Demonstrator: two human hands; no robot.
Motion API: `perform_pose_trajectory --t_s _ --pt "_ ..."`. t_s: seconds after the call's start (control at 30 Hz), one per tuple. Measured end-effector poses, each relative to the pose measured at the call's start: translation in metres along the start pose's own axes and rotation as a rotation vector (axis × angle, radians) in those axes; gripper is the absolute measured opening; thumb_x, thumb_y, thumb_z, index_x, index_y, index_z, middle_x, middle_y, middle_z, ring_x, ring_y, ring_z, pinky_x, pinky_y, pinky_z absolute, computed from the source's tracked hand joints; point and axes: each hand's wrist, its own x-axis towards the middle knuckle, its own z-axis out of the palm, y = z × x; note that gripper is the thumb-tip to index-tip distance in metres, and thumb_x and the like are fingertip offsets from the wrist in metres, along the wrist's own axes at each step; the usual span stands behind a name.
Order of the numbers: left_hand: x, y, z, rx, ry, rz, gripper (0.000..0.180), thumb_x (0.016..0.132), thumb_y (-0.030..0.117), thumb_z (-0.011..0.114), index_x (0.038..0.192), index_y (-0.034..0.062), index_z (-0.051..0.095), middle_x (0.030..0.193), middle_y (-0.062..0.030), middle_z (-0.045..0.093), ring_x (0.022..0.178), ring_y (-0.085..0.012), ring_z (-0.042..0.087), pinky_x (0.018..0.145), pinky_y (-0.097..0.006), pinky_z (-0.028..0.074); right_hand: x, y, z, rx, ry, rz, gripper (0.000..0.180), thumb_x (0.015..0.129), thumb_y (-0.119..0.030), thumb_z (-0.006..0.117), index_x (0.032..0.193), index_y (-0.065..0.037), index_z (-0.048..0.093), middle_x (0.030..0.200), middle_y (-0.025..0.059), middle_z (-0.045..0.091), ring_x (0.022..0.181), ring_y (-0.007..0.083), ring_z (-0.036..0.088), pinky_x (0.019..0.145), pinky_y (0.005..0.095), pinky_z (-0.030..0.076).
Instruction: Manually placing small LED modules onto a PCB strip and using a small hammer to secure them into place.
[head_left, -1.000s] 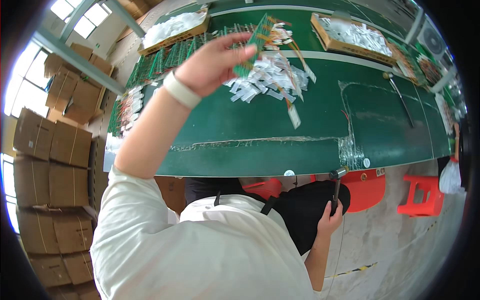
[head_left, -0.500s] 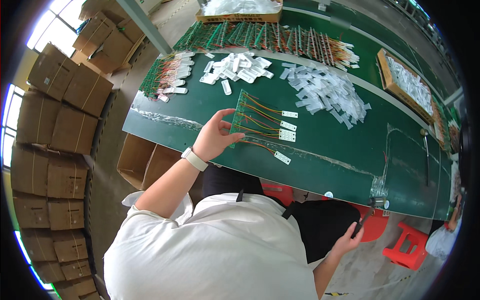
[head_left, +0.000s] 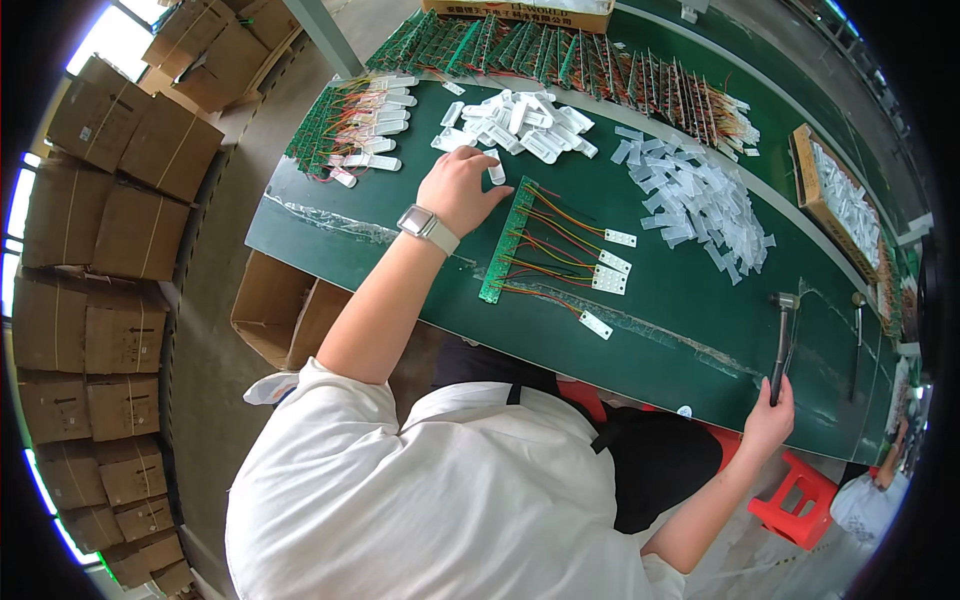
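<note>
white casings (head_left: pixel 535 125) are heaped beyond the left hand (head_left: pixel 465 192), clear strips (head_left: pixel 700 205) to their right. the wired circuit board (head_left: pixel 508 240) lies on the green table (head_left: pixel 680 308), just beside that hand, whose thumb and fingers curve around one loose casing (head_left: pixel 497 172); whether they grip it is hard to tell. the right hand (head_left: pixel 770 415) wraps a hammer's handle (head_left: pixel 780 350). a cardboard tray (head_left: pixel 818 212) holds white pieces (head_left: pixel 840 185); the top edge cuts off another box (head_left: pixel 520 13). the table partly hides a third carton (head_left: pixel 268 305).
</note>
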Motion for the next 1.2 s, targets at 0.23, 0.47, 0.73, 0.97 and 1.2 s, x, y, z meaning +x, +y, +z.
perform_pose_trajectory --t_s 0.23,0.47,0.73,0.97,1.2 --pt "0.017 -0.016 0.017 -0.001 -0.087 -0.037 0.028 0.085 0.029 0.081 0.108 0.0136 0.075 0.106 -0.0129 0.070 0.098 -0.0328 0.069 0.089 -0.043 0.056 0.009 -0.012 0.018 -0.076 -0.006 -0.076 0.036 0.095 -0.024 0.075 0.128 -0.012 0.073 0.114 0.0132 0.075 0.105 0.0345 0.067 0.094 0.0447 0.054" --pt "0.008 -0.031 -0.022 -0.209 -0.237 -0.215 0.046 0.077 0.015 0.076 0.122 0.0100 0.066 0.089 -0.0098 0.069 0.077 -0.0234 0.067 0.075 -0.039 0.056 -0.007 -0.051 0.019 -0.057 0.107 -0.331 0.035 0.092 -0.023 0.078 0.126 -0.014 0.075 0.122 0.0071 0.073 0.117 0.0307 0.063 0.101 0.0443 0.051" --pt "-0.021 -0.037 -0.051 -0.137 -0.370 -0.291 0.030 0.080 0.016 0.077 0.108 0.0050 0.076 0.084 -0.0057 0.072 0.076 -0.0165 0.067 0.074 -0.033 0.054 -0.037 -0.100 0.013 0.100 0.040 -0.576 0.034 0.090 -0.012 0.079 0.124 -0.011 0.076 0.116 0.0064 0.072 0.112 0.0276 0.062 0.100 0.0414 0.050" --pt "-0.054 0.088 -0.063 -1.010 -0.502 -0.193 0.014 0.088 -0.008 0.076 0.100 -0.0027 0.069 0.096 -0.0069 0.074 0.093 -0.0119 0.072 0.078 -0.023 0.057 -0.079 -0.158 0.009 0.708 -0.295 -0.694 0.039 0.083 -0.004 0.084 0.121 -0.005 0.075 0.109 0.0113 0.074 0.094 0.0266 0.071 0.079 0.0345 0.058" --pt "-0.094 0.148 -0.024 -1.342 -0.687 -0.263 0.029 0.091 -0.004 0.079 0.114 -0.0007 0.061 0.099 -0.0094 0.075 0.096 -0.0116 0.071 0.080 -0.025 0.060 -0.109 -0.189 0.017 0.786 -0.245 -0.836 0.052 0.068 -0.007 0.094 0.116 -0.005 0.076 0.100 0.0086 0.075 0.079 0.0220 0.072 0.063 0.0317 0.058"
